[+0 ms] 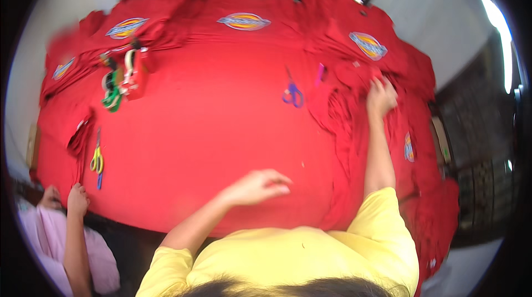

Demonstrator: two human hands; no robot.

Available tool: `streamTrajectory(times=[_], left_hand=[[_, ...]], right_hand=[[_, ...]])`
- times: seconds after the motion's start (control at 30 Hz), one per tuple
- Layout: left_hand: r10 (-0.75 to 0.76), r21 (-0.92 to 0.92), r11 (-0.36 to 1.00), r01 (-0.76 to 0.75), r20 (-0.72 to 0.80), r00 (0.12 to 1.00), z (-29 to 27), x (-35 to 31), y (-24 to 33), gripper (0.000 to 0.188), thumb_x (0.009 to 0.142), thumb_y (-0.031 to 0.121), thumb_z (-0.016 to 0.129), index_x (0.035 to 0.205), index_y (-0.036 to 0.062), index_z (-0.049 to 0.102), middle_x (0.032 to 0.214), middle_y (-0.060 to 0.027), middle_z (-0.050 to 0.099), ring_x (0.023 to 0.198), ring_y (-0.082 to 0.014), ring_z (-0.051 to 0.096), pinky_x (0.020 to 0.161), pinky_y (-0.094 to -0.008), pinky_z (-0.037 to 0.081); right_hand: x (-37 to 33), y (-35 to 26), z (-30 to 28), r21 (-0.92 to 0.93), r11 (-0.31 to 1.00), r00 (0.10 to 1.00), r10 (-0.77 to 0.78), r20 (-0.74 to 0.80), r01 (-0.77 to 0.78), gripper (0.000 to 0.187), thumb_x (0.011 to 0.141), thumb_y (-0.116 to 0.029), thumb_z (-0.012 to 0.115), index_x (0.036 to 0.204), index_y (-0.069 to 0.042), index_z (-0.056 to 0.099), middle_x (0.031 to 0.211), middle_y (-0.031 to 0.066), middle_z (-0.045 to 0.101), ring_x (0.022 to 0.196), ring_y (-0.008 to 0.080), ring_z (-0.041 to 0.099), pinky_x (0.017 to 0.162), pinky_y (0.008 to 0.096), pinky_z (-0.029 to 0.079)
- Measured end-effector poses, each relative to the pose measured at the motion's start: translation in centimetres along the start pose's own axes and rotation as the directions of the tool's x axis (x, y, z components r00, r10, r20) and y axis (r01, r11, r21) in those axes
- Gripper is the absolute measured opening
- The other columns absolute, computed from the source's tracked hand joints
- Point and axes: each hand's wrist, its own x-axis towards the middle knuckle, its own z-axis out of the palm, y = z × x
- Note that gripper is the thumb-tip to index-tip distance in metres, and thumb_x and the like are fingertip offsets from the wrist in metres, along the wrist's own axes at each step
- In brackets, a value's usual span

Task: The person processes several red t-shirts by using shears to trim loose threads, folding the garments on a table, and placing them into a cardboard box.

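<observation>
My right hand [382, 97] reaches out over the far right part of the table, fingers closed on the red fabric of a shirt [407, 69]. Bunched red cloth [343, 114] lies to the left of that arm. My left hand [256, 187] hovers near the front of the table above a smooth red cloth [210, 119]. It is empty, with its slightly blurred fingers stretched to the right. Between the hands, farther back, lie blue-handled scissors [292, 96] and a small thin pink-purple item [320, 74].
Red shirts with oval chest prints [243, 21] line the back and sides. A red tape dispenser [134, 78] and a green one [112, 94] stand at left. Yellow-handled scissors [96, 159] lie nearer. At lower left, another person's hand [78, 200] holds red cloth.
</observation>
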Motion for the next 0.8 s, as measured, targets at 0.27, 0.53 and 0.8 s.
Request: streamTrajectory(times=[0.27, 0.53, 0.8], left_hand=[[-0.173, -0.962, -0.012, -0.271, -0.265, 0.949, 0.0, 2.9, -4.5, 0.067, 0.096, 0.053, 0.039, 0.134, -0.0028, 0.039, 0.139, -0.0170, 0.042, 0.131, -0.0271, 0.039, 0.109, -0.0430, 0.032], [-0.483, -0.971, 0.026, -0.239, -0.222, 0.847, -0.6, -3.8, -10.9, 0.042, 0.090, 0.015, 0.055, 0.127, -0.0017, 0.044, 0.129, -0.0128, 0.053, 0.118, -0.0263, 0.052, 0.104, -0.0411, 0.040], [-0.544, -0.862, 0.322, -0.392, -0.507, 0.668, -2.5, -11.1, -12.5, 0.030, 0.098, 0.016, 0.048, 0.125, 0.0028, 0.046, 0.124, -0.0084, 0.057, 0.114, -0.0193, 0.055, 0.100, -0.0361, 0.043]], right_hand=[[-9.1, -19.3, -20.0, 0.910, 0.413, 0.602, -0.719, 0.346, -0.031, 0.021, 0.085, -0.019, 0.061, 0.103, -0.010, 0.066, 0.114, 0.0099, 0.060, 0.110, 0.0284, 0.052, 0.098, 0.0451, 0.037], [-9.7, -11.4, -13.7, 0.624, 0.654, 0.700, -0.198, 0.686, -0.427, 0.019, 0.088, -0.007, 0.054, 0.101, 0.000, 0.066, 0.098, 0.0168, 0.065, 0.093, 0.0294, 0.063, 0.083, 0.0372, 0.050], [-15.9, -25.3, -10.9, 0.492, 0.860, 0.473, -0.382, 0.794, -0.132, 0.039, 0.085, -0.031, 0.065, 0.110, -0.002, 0.056, 0.104, 0.0177, 0.063, 0.093, 0.0286, 0.062, 0.083, 0.0367, 0.048]])
